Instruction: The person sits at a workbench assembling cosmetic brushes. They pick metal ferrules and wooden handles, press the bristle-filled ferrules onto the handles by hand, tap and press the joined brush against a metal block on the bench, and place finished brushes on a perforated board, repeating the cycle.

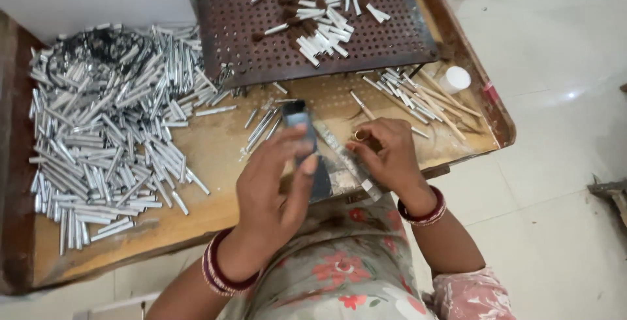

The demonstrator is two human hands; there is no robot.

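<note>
My left hand (274,186) grips a dark flat rectangular tool (305,138), fingers wrapped around it, above the front edge of a wooden tray table (163,225). My right hand (386,153) rests fingers-down beside it on a long flat metal strip (346,158) that lies slanted on the wood. Whether the right fingers pinch something small is hidden. A ring shows on one right finger. Red bangles circle both wrists.
A large heap of silver metal tubes (108,124) covers the table's left half. A dark perforated plate (313,23) at the back carries more tubes with brown tips. Thin wooden sticks and tubes (418,98) and a white round cap (455,78) lie at right.
</note>
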